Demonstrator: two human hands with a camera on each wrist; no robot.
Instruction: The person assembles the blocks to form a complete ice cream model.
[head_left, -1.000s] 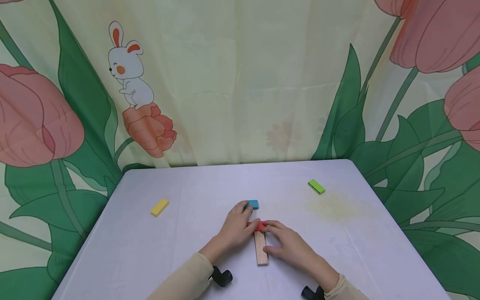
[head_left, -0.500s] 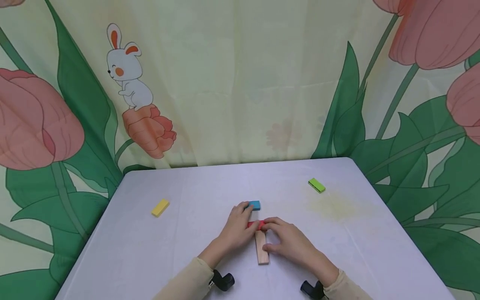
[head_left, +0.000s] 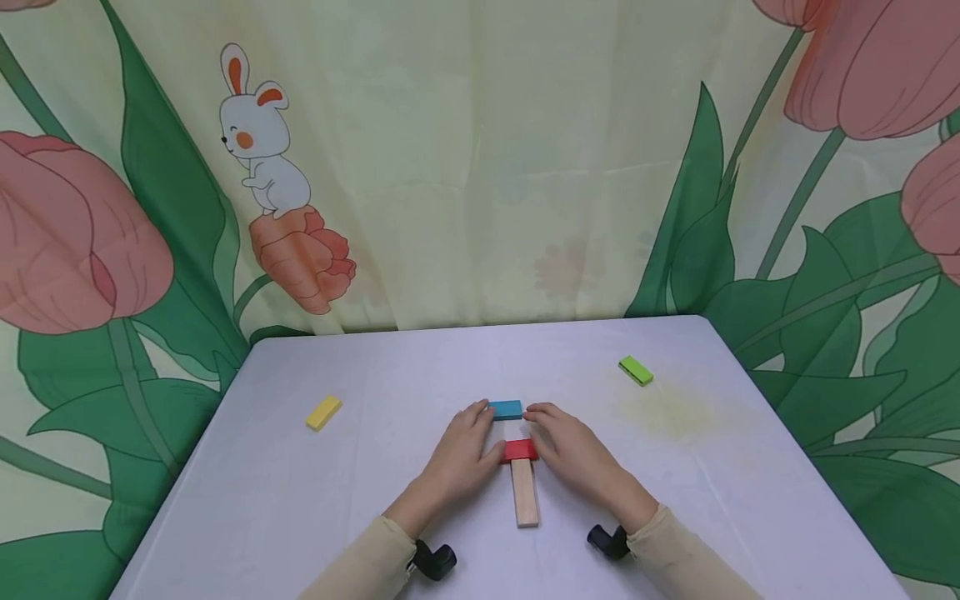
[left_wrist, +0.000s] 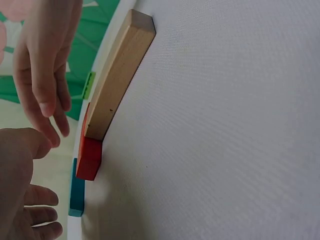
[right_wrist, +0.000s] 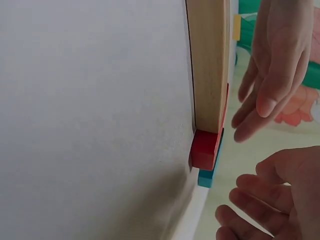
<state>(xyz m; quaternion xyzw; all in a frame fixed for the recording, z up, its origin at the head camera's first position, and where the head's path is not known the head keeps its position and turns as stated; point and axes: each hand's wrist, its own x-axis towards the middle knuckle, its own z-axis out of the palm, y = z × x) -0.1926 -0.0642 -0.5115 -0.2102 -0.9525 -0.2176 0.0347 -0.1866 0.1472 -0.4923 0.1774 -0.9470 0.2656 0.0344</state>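
Observation:
A plain wooden block (head_left: 525, 493) lies lengthwise, its far end meeting a red block (head_left: 519, 451) set crosswise. Beyond a small gap lies a blue block (head_left: 506, 410), also crosswise. My left hand (head_left: 459, 454) has its fingertips by the blue block's left end and its thumb by the red block's left end. My right hand (head_left: 576, 454) is on the other side, fingertips near the blue block's right end. Both hands' fingers are loosely bent, with nothing between them in the wrist views. Whether any fingertip touches a block is unclear.
On the white-covered table (head_left: 390, 500), a yellow block (head_left: 324, 413) lies at the left. Farther back on the right is a green block (head_left: 636, 371). A printed curtain (head_left: 480, 167) hangs behind the table's far edge.
My right hand has left the red and plain blocks and moved forward beside the blue one. My left hand has shifted slightly left, uncovering more of the red and blue blocks.

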